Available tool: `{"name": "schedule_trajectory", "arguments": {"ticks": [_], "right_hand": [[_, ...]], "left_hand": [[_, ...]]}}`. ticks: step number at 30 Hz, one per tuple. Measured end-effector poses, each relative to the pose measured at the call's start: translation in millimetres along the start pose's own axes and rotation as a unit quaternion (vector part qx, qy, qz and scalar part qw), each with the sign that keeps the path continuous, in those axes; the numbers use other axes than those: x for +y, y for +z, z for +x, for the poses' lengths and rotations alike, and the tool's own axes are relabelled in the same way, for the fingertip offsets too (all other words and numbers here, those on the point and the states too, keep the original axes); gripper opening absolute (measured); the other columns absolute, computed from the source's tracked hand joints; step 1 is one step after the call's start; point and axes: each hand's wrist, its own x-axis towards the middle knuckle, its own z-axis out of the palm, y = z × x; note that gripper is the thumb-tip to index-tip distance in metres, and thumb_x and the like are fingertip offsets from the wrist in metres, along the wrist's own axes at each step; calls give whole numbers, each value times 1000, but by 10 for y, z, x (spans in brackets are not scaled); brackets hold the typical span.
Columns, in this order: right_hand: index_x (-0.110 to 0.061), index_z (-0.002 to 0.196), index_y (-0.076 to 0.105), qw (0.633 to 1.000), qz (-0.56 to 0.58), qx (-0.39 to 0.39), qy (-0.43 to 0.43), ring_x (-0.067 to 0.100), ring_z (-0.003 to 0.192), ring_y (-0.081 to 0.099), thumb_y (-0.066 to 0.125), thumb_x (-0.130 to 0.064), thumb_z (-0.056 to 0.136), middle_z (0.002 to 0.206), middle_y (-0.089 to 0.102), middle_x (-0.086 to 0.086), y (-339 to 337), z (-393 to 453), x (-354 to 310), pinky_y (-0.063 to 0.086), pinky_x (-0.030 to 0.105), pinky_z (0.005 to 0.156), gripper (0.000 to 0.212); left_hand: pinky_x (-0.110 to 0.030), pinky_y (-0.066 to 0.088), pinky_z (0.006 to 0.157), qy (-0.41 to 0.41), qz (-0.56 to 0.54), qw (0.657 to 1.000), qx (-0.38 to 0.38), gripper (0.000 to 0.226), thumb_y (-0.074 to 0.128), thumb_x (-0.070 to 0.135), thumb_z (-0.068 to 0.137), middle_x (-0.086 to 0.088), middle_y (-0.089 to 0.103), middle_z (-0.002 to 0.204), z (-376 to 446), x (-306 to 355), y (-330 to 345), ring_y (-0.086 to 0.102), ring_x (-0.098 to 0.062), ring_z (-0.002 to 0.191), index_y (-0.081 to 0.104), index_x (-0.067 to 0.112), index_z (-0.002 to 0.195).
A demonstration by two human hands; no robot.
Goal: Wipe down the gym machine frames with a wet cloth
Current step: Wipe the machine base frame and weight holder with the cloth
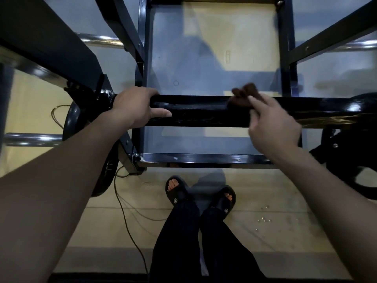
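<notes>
Forearms, two, bare, entering from lower left and lower right of the frame.

Left hand (136, 108): centre left; fingers curled over the top of the crossbar, thumb laid along its near face; grips the bar, apparently to steady.

Right hand (272, 124): centre right, blurred; fingers fairly straight, pressing the cloth against the bar. Whether the thumb pinches the cloth cannot be told.

Cloth (243, 97): dark brown, bunched, lying on top of the crossbar just right of centre, partly under the right fingertips. Wetness cannot be seen.

Crossbar (204, 110): black, glossy, horizontal across the middle of the frame. Between the two hands it shines with streaks, which suggests wiping here is under way; the far right end looks duller and probably remains.

Lower bar (193, 159), uprights (285, 48) at upper centre, diagonal braces at upper left and right: no sign either way; judged mostly outstanding.

Weight plates (71, 123), centre left and right edge; chrome bar (30, 138), left.

Floor (265, 231): pale tile, shadowed, small debris at lower right; thin cable (126, 217) trailing lower centre.

Feet in black sandals (178, 193), lower centre.
</notes>
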Motion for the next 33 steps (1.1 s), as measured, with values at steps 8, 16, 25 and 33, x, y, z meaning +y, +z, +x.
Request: {"name": "schedule_trajectory", "arguments": {"ticks": [8,16,25,33], "right_hand": [[-27,138,57,997,28,6,76,34,113,62,42,-29,107,147,47,-1,185,73,-682,48,41,85,35],[-35,148,46,988,45,-77,-129,33,104,64,43,-32,107,160,36,-9,488,22,-1362,45,40,71,41],[-34,149,52,997,35,11,64,27,124,58,44,-36,108,154,47,-14,-51,56,89,48,45,96,43],[-25,140,57,992,49,20,112,30,120,59,42,-31,108,148,49,-2,148,92,-600,47,39,88,36]], "left_hand": [[-40,49,76,-1,16,1000,-8,81,63,80,74,-6,70,118,17,-16,-5,63,-35,107,60,28,136],[-37,44,71,-15,-11,1000,6,56,74,64,82,-4,70,107,-30,31,-28,59,-29,89,65,29,125],[-41,46,81,-18,-4,1000,-3,80,66,76,77,-7,65,134,-38,43,-40,60,-37,119,58,27,140],[-38,44,76,-16,7,1000,-13,81,65,78,75,-7,68,125,-6,41,-55,62,-36,113,60,27,137]]}}
